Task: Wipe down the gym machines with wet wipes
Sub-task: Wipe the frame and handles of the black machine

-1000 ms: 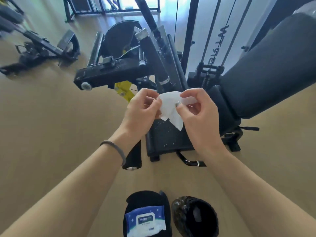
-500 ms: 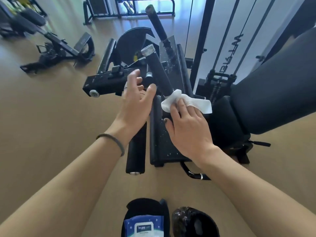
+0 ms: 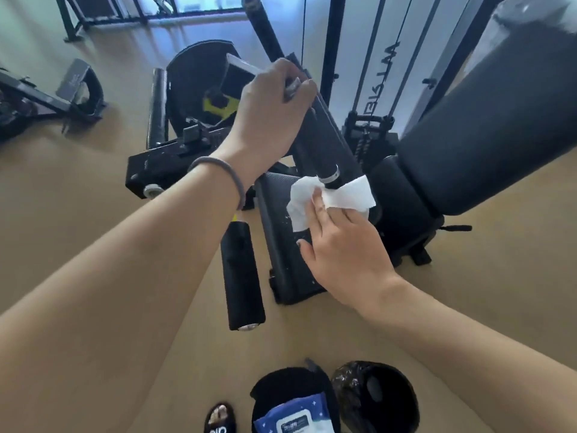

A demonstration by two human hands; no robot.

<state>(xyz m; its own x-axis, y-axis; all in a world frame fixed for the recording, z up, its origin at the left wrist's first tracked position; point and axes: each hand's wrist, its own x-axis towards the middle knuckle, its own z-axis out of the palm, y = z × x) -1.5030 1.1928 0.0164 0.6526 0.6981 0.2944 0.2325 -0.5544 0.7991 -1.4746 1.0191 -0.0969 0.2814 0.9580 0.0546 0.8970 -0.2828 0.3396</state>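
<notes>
The left hand [image 3: 268, 110] grips the upper end of the machine's black handle bar [image 3: 315, 139], steadying it, while the right hand [image 3: 346, 248] presses a white wet wipe [image 3: 315, 195] with extended fingers against the bar's ringed lower end. Wrapping the wipe fully around and sliding upward toward the left hand should cover every side.

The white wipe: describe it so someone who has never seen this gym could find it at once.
Start at the black gym machine in mid-frame, below its slanted padded handle gripped by the left hand. Under the handle's silver ring, the right hand presses the wipe against the machine. It is the only crumpled white sheet among black parts.
</notes>
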